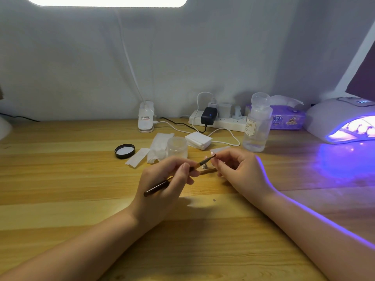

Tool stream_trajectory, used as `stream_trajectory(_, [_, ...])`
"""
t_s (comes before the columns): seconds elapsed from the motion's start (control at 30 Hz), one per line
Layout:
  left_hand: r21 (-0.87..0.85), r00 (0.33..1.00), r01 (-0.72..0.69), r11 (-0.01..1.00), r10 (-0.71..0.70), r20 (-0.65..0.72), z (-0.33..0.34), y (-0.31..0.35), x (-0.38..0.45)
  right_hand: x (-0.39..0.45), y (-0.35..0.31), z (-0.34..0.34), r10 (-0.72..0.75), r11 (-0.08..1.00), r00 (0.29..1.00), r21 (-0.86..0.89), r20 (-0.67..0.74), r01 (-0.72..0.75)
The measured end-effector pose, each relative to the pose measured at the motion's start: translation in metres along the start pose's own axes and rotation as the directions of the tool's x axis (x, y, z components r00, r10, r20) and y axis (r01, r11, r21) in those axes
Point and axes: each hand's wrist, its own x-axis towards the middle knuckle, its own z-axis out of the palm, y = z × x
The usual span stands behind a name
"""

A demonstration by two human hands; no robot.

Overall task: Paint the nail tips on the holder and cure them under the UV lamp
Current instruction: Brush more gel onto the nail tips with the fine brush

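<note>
My left hand (166, 179) grips a dark nail brush (160, 186), its bristle tip pointing up and right. The tip touches a small clear nail tip (212, 153) pinched in the fingers of my right hand (237, 171). Between my hands, a wooden holder (208, 170) lies on the table, with a small pale piece standing on it. At the far right the white UV lamp (338, 116) glows purple, and several nail tips on stands show inside its opening.
Behind my hands stand a small clear jar (177, 147), its black lid (124, 151), white wipes (160, 145), a pad stack (198, 140) and a clear pump bottle (256, 126). A power strip (219, 120), cables, a tissue pack (288, 117) and a lamp base (145, 118) line the wall.
</note>
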Motion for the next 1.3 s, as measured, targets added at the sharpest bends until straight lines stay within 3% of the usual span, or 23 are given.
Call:
stream_trajectory(0.33, [0.07,0.999,-0.03,0.997,0.031,-0.019,0.0,-0.0022,0.0018,-0.0012,-0.0023,-0.0015,-0.004,1.0,1.0,0.025,0.024,0.003])
stream_trajectory(0.67, [0.11,0.993,-0.1,0.989,0.092,0.071,-0.0016,-0.0011,0.0014,-0.001,-0.0029,0.0011,-0.033,0.999,0.998,-0.002,-0.05,0.033])
stream_trajectory(0.9, [0.071,1.0,0.002,0.997,-0.003,0.017,-0.0017,0.0019,-0.0018,-0.0015,-0.0056,0.0004,-0.049,0.998,0.997,-0.037,-0.053,0.047])
stream_trajectory(1.2, [0.2,0.987,-0.153,0.968,0.139,0.078,-0.0001,0.0027,0.0019,-0.0016,-0.0052,0.001,-0.055,0.994,0.996,-0.093,-0.07,0.049])
stream_trajectory(1.3, [0.16,0.994,-0.082,0.984,0.07,0.079,-0.0024,0.0006,0.0005,-0.0017,-0.0064,0.0013,-0.078,0.99,0.995,-0.123,-0.069,0.069])
